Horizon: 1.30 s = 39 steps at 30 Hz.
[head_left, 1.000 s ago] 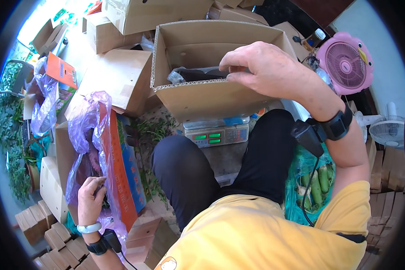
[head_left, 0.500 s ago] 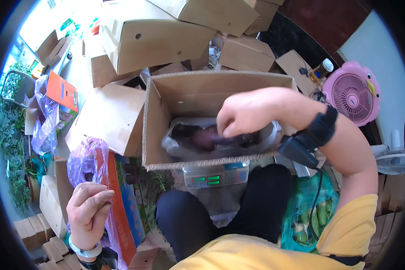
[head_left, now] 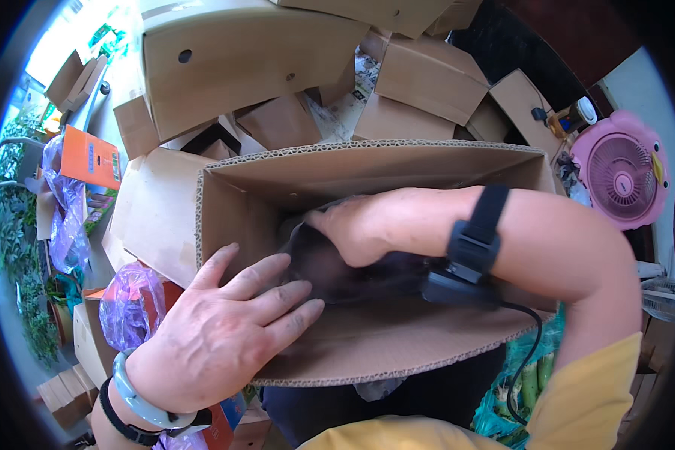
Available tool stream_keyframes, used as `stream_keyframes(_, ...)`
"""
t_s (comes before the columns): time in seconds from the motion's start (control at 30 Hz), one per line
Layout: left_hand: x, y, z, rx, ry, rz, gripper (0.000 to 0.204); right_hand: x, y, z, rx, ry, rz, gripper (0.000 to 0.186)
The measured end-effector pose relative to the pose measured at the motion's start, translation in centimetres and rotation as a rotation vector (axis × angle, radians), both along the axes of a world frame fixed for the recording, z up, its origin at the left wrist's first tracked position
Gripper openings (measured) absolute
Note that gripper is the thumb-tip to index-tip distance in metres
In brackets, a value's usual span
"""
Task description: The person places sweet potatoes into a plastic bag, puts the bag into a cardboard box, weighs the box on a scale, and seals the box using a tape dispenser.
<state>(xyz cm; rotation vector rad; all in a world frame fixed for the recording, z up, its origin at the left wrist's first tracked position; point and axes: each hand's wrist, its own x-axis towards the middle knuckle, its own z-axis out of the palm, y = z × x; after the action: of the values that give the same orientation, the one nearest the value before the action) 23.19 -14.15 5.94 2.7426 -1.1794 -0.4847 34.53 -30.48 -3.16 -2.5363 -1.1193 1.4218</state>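
Note:
An open cardboard box (head_left: 397, 337) stands in front of my lap. Inside lie dark purple, blurred things (head_left: 307, 259), perhaps eggplants, in clear plastic. My right hand (head_left: 352, 229) reaches down among them, with its fingers mostly out of sight, so its grip does not show. A black strap with a device (head_left: 472, 251) sits on that forearm. Over the box's near left corner my left hand (head_left: 229, 319) lies open with spread fingers, holding nothing. Its fingertips reach over the opening, close to the dark things.
Several cardboard boxes (head_left: 247, 56) are piled behind. A pink fan (head_left: 622, 176) stands at the right, and a teal bag (head_left: 495, 397) of long green vegetables below it. Purple plastic (head_left: 131, 304) and an orange box (head_left: 90, 157) are at the left.
My left hand has come from the left side onto the box and spread its fingers. My right hand has gone deeper into the box. The box appears nearer and now hides the scale display.

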Motion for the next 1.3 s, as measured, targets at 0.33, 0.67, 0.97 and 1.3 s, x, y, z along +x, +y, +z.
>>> stream_keyframes(0.33, 0.3, -0.9, -1.0, 0.419, 0.085, -0.090, 0.014, 0.6, -0.6, 1.1, -0.078, 0.157, 0.063, 0.034)
stream_keyframes(0.67, -0.1, -0.3, -2.0, 0.183, -0.008, -0.040, 0.009, 0.7, -0.4, -0.4, -0.090, -0.038, 0.064, 0.039)
stream_keyframes(0.97, -0.5, -0.5, -1.8, 0.173, -0.050, -0.020, 0.015, 1.7, -1.3, -0.3, -0.144, -0.022, 0.138, 0.037)
stream_keyframes(1.3, -0.5, 0.5, -2.3, 0.091, -0.009, -0.063, 0.015, 0.4, -0.5, 3.4, -0.154, 0.096, 0.223, 0.028)
